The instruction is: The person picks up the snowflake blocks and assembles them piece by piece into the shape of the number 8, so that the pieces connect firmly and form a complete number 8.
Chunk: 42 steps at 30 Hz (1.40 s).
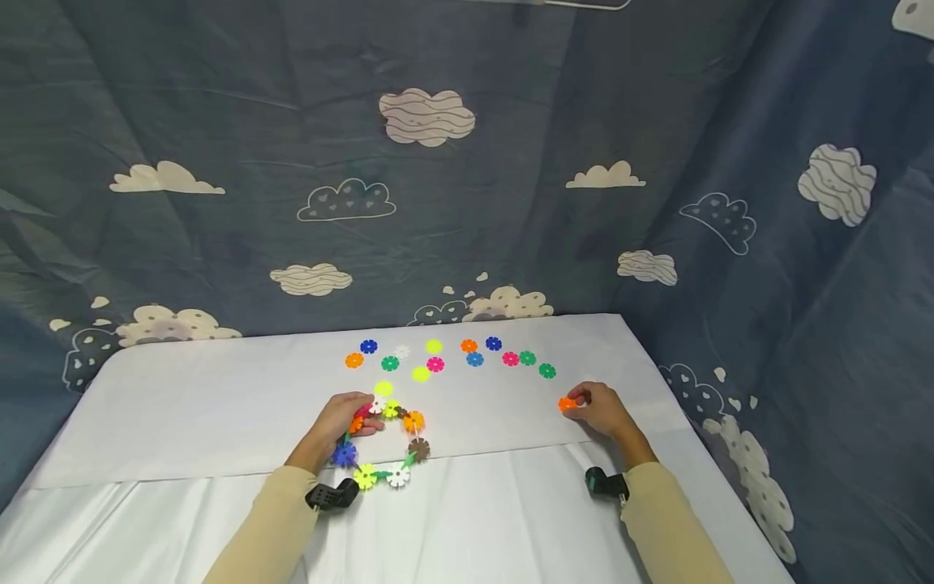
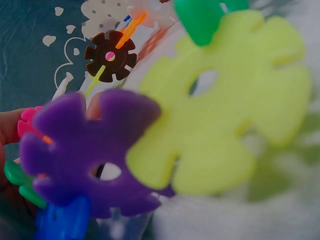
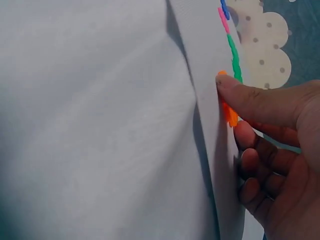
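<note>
My left hand [image 1: 339, 418] grips a ring of interlocked notched plastic discs [image 1: 397, 476] at its upper left, the fingers partly hidden behind the pieces. Close up in the left wrist view, a purple disc [image 2: 65, 145] and a blurred yellow disc [image 2: 230, 115] of this ring cover much of that hand. Away to the right, my right hand [image 1: 604, 410] pinches one loose orange disc [image 1: 567, 403] between thumb and fingers. The right wrist view shows this orange disc [image 3: 231, 116] nearly edge-on under the thumb, just above the white cloth.
Loose discs lie scattered along the back of the white-covered table [image 1: 219, 405], among them a green disc [image 1: 547, 371], a pink disc [image 1: 435, 364] and a blue disc [image 1: 369, 346]. A yellow disc [image 1: 383, 388] lies just above the ring. Behind hangs a dark cloud-patterned curtain [image 1: 496, 219].
</note>
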Each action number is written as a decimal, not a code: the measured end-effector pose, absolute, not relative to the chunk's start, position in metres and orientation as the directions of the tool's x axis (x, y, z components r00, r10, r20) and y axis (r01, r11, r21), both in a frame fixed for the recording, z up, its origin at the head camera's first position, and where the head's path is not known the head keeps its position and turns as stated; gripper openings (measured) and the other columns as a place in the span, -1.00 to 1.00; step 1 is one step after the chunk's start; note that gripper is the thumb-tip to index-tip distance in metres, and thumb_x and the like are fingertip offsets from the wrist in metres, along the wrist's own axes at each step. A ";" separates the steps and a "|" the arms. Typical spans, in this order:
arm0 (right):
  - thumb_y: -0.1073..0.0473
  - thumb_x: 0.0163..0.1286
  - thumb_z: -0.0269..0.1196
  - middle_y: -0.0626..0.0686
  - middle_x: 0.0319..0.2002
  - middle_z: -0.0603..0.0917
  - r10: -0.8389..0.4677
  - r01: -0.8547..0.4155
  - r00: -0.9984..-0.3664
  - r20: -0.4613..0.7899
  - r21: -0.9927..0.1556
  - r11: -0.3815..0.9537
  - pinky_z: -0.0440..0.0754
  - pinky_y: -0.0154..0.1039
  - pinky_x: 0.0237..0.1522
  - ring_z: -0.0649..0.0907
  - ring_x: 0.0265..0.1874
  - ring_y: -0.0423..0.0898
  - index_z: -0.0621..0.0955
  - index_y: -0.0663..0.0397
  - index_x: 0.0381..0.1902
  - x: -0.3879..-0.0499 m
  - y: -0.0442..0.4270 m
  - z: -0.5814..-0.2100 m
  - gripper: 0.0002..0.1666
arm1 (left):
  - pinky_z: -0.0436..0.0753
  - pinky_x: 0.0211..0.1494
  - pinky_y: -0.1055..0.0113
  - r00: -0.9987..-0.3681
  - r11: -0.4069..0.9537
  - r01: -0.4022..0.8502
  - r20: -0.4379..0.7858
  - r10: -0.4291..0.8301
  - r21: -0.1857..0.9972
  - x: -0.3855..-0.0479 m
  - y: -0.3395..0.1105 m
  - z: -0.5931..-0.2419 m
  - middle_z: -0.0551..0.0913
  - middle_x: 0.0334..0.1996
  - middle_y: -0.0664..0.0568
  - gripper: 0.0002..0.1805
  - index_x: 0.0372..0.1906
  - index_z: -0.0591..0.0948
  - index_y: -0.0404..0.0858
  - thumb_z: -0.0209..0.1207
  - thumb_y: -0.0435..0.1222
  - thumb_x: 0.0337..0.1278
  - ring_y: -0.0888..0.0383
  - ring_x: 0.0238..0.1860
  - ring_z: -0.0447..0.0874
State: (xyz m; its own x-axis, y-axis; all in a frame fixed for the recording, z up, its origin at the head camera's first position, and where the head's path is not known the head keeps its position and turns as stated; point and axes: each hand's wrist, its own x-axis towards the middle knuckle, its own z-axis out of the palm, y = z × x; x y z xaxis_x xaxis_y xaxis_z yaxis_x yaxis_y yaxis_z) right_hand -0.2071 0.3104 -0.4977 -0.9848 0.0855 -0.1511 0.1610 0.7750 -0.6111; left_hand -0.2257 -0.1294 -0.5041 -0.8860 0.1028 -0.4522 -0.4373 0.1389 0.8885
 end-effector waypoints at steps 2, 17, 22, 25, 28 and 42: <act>0.30 0.15 0.40 0.14 -0.26 0.55 0.089 0.160 -0.985 -0.146 -0.613 0.774 0.51 -0.02 -0.05 0.48 -0.20 0.07 0.57 0.30 -0.11 -0.209 0.309 -0.498 -0.64 | 0.70 -0.31 0.40 -0.888 0.138 -0.434 -0.449 0.102 0.890 -0.226 -0.129 -0.504 0.72 -0.37 -0.10 -0.54 0.22 0.39 -0.45 -0.04 -0.19 0.44 0.12 -0.44 0.75; 0.40 0.15 0.37 0.11 -0.36 0.71 -0.143 -0.086 -0.990 0.017 -0.867 0.491 0.68 -0.30 -0.37 0.66 -0.46 -0.11 0.67 0.32 -0.24 -0.234 0.179 -0.491 -0.81 | 0.70 -0.32 0.38 -0.898 0.109 -0.417 -0.428 0.107 0.902 -0.233 -0.122 -0.506 0.70 -0.28 -0.14 -0.58 0.17 0.40 -0.49 -0.03 -0.24 0.44 0.11 -0.45 0.74; 0.32 0.17 0.39 0.03 -0.40 0.71 -0.284 -0.199 -0.957 0.061 -0.850 0.487 0.63 -0.32 -0.41 0.61 -0.47 -0.13 0.70 0.21 -0.35 -0.239 0.118 -0.484 -0.92 | 0.70 -0.31 0.38 -0.887 0.108 -0.442 -0.452 0.094 0.891 -0.233 -0.119 -0.508 0.70 -0.27 -0.15 -0.57 0.19 0.39 -0.47 -0.04 -0.23 0.44 0.10 -0.44 0.74; 0.27 0.20 0.39 -0.03 -0.45 0.69 -0.323 -0.232 -0.944 0.072 -0.841 0.488 0.56 -0.36 -0.45 0.55 -0.51 -0.15 0.73 0.18 -0.38 -0.241 0.095 -0.486 -0.94 | 0.71 -0.31 0.37 -0.882 0.100 -0.454 -0.463 0.093 0.885 -0.232 -0.118 -0.508 0.69 -0.27 -0.16 -0.59 0.17 0.41 -0.46 -0.05 -0.22 0.44 0.10 -0.44 0.74; 0.26 0.20 0.39 -0.05 -0.49 0.67 -0.344 -0.248 -0.936 0.081 -0.843 0.477 0.51 -0.40 -0.47 0.50 -0.52 -0.19 0.74 0.16 -0.38 -0.242 0.081 -0.491 -0.94 | 0.71 -0.32 0.37 -0.878 0.088 -0.462 -0.469 0.092 0.882 -0.231 -0.117 -0.508 0.69 -0.28 -0.16 -0.60 0.16 0.42 -0.46 -0.06 -0.22 0.45 0.10 -0.45 0.74; 0.23 0.15 0.43 -0.06 -0.50 0.69 -0.266 -0.195 -0.961 0.078 -0.871 0.451 0.51 -0.43 -0.52 0.51 -0.56 -0.20 0.76 0.13 -0.39 -0.242 0.058 -0.501 -0.92 | 0.71 -0.30 0.36 -0.882 0.044 -0.465 -0.467 0.063 0.884 -0.228 -0.127 -0.506 0.70 -0.24 -0.19 -0.62 0.13 0.43 -0.45 -0.04 -0.23 0.45 0.08 -0.42 0.75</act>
